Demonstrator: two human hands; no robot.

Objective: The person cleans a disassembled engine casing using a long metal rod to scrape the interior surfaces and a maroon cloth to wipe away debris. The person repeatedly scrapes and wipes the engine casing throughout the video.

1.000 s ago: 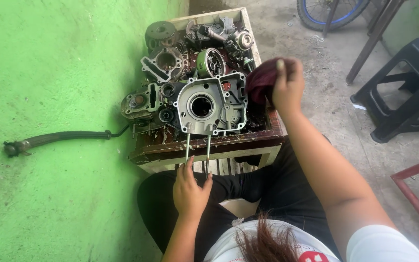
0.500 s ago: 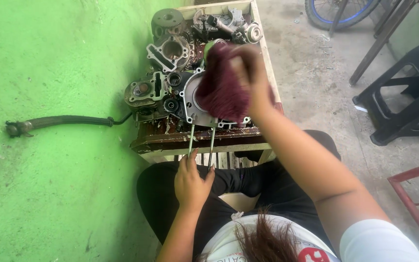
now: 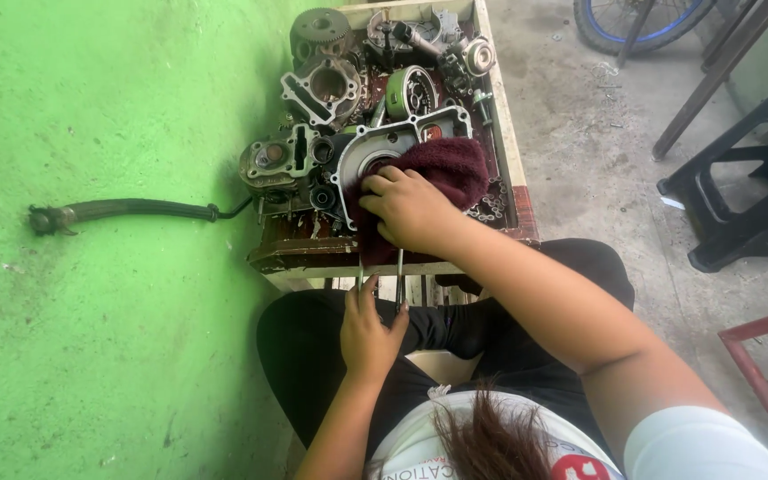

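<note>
Engine parts [image 3: 331, 89] crowd the wooden tray [image 3: 508, 151]; open floor [image 3: 597, 169] lies right, green wall [image 3: 91, 107] left.

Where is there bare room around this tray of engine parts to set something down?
Bare concrete floor lies between the wooden tray and the black stool. The tray is packed; the right hand presses a maroon rag on the crankcase, and the left hand grips its studs.

Black plastic stool [image 3: 744, 187], bicycle wheel [image 3: 637, 22]

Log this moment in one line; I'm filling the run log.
right hand: presses maroon rag on engine case | left hand: grips two studs | tray: engine parts
</note>
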